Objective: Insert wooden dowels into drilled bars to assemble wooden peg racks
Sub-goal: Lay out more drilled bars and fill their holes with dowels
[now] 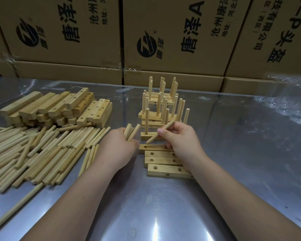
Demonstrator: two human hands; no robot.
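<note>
My right hand [182, 141] holds one wooden dowel [161, 133] tilted, its lower end above a drilled bar [155, 147]. My left hand [118, 146] grips a small bundle of dowels [131, 132] just left of that bar. Behind it, another bar [147, 136] carries one upright dowel. Three more drilled bars [165, 168] lie in a row toward me, partly under my right wrist. Finished peg racks [161, 105] are stacked behind the work spot.
A heap of loose dowels [36, 152] covers the left of the shiny metal table [146, 214]. A pile of drilled bars [59, 108] sits behind the heap. Cardboard boxes [172, 37] wall off the back. Clear plastic wrap [285, 101] lies at the right.
</note>
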